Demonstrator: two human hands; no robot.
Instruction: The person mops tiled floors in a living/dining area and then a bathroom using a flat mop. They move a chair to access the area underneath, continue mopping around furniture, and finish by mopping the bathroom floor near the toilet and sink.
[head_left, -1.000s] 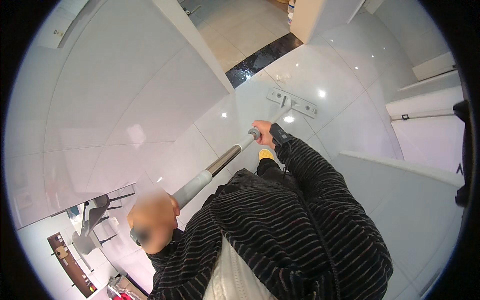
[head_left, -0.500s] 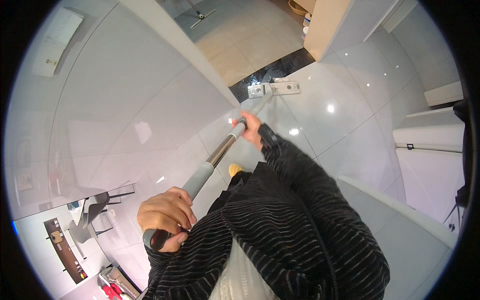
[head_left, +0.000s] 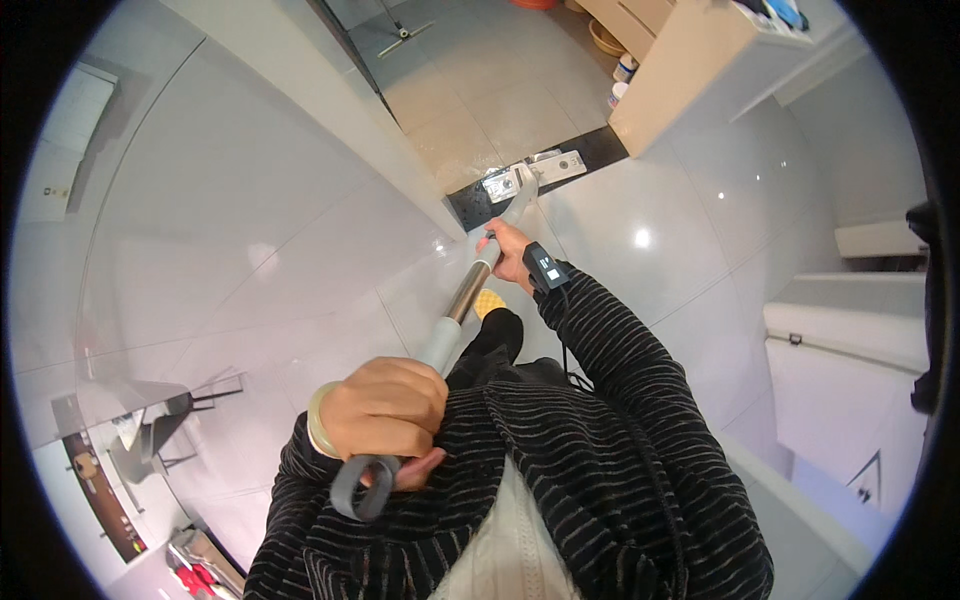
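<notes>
- The flat mop's rectangular white head [head_left: 560, 167] lies on the glossy black threshold strip [head_left: 605, 150] in the doorway, its long side running roughly along the strip; that alignment looks well suited to wiping the strip lengthwise.
- The left hand [head_left: 388, 408] is curled in a fist round the top of the long grey-and-chrome pole [head_left: 465, 292], just above the grey loop [head_left: 347, 490] at its end. Best let this hand steer and set the angle.
- The right hand [head_left: 508, 253] is wrapped round the pole lower down, below the shiny metal section. It should supply the downward pressure, evenly, so that neither end of the head lifts.
- Short, straight strokes probably suit the narrow strip. The white wall edge [head_left: 415, 175] on the left and the beige wooden panel [head_left: 665, 95] on the right leave little room for swinging, so turning the head at the joint seems safer than sweeping wide.
- Shiny marks on the beige floor tiles [head_left: 435, 145] just past the strip look wet; slow passes there should spread less water.
- The yellow checked slipper [head_left: 489, 302] stands behind the head, near the pole; pulling back calls for care not to bump it.
</notes>
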